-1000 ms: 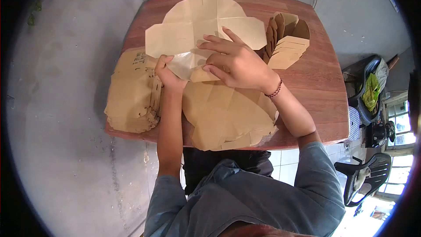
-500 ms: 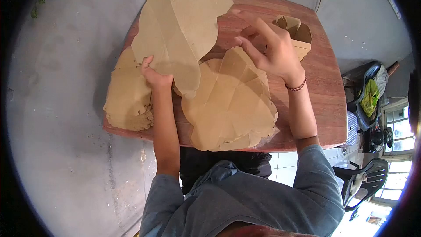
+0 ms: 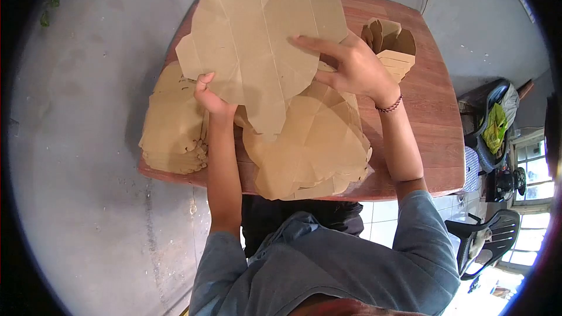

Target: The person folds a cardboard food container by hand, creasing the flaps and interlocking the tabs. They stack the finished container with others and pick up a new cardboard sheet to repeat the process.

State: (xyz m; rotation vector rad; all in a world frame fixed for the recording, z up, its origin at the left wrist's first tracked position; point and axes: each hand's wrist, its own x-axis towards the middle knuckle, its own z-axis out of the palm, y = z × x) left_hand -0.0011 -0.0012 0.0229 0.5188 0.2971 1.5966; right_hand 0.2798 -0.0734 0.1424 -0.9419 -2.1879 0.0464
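A brown die-cut cardboard box blank [image 3: 252, 41] with crease lines and rounded flaps is held up over the table. My left hand [image 3: 212, 98] grips its lower left edge, thumb on top and the other fingers hidden underneath. At the right edge, my right hand [image 3: 357, 67] has hold of the same blank, with one finger stretched across its face and some fingers out of sight. Below it lies a stack of flat cardboard blanks [image 3: 310, 152], close to my body. Another stack of blanks [image 3: 172, 123] sits at the left, beside my left forearm.
Partly folded cardboard boxes [image 3: 395, 52], nested together, stand at the back right of the reddish wooden table [image 3: 427, 129]. A grey wall [image 3: 88, 140] runs along the left. Black plastic chairs [image 3: 497, 231] are off to the right, beyond the table.
The blank has opened out flatter and shifted right. My right hand, apart in the air before, has come onto its right edge. My left hand keeps its hold.
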